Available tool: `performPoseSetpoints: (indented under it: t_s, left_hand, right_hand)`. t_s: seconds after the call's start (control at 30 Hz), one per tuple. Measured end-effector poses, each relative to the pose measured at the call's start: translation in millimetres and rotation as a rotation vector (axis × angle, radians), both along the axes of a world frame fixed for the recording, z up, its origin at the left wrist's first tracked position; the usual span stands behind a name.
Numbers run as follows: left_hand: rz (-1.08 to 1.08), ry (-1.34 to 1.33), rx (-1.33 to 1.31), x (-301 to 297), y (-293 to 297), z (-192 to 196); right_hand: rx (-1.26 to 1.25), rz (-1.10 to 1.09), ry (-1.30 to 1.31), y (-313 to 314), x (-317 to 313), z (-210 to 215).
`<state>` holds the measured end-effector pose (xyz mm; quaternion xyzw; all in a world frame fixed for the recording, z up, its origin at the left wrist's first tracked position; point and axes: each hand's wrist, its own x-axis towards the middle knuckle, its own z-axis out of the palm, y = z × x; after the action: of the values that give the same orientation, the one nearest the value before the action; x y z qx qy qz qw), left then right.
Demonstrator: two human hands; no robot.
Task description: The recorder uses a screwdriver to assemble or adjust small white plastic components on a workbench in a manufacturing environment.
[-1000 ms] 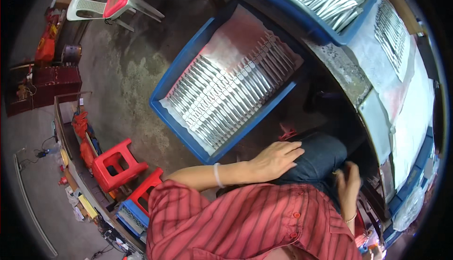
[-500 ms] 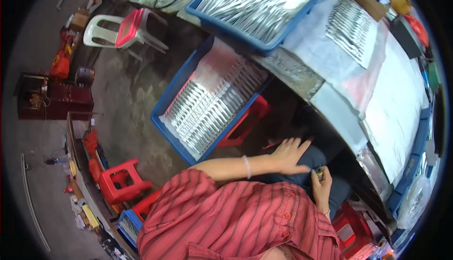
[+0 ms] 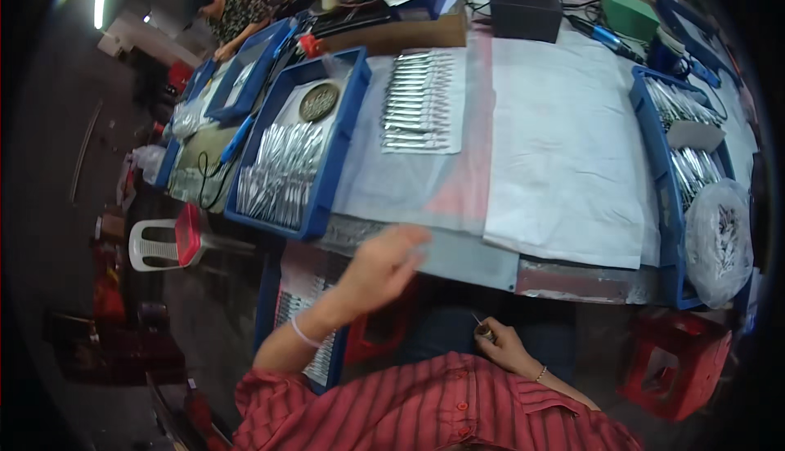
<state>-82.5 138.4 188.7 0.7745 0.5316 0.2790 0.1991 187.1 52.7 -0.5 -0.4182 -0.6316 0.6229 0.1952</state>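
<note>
- I am raising my left hand [image 3: 383, 264] toward the near edge of the worktop [image 3: 572, 281], fingers loose and open, gripping nothing; it is blurred with motion.
- I am keeping my right hand [image 3: 500, 345] low at my lap, its grip closed on a small thin metal tool [image 3: 481, 327], the tip poking up above my fingers.
- The tool is looking light, stiff and slim, probably slippery and pointed, so I am judging a pinch low on its thicker end safest.
- Rows of similar metal pieces [image 3: 415, 101] are lying on a clear plastic sheet [image 3: 425, 181] ahead of my left hand.
- A blue tray [image 3: 335, 152] of more pieces is sitting to the left.
</note>
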Motion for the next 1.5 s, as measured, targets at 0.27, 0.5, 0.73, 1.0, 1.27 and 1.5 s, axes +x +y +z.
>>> performPoseSetpoints:
  t_s: [0.27, 0.5, 0.73, 1.0, 1.27, 1.5]
  left_hand:
    - [0.085, 0.331, 0.285, -50, 162, -25]
    - [-0.028, 0.755, 0.307, -60, 197, -48]
    - [-0.163, 0.965, 0.400, -48, 211, -48]
    - [-0.136, 0.862, 0.410, -65, 203, -45]
    - [0.165, -0.104, 0.067, -20, 50, -9]
    - [0.147, -0.680, -1.007, 24, -92, -38]
  right_hand:
    - [-0.152, -0.045, 0.149, 15, -2, -7]
    - [-0.258, 0.007, 0.192, 17, -3, -17]
    - [-0.297, -0.006, 0.190, 21, 1, -16]
    - [-0.078, -0.038, 0.119, 10, -8, -19]
    - [0.042, -0.116, 0.062, -18, -12, -9]
    - [0.256, -0.197, 0.022, -3, 6, 54]
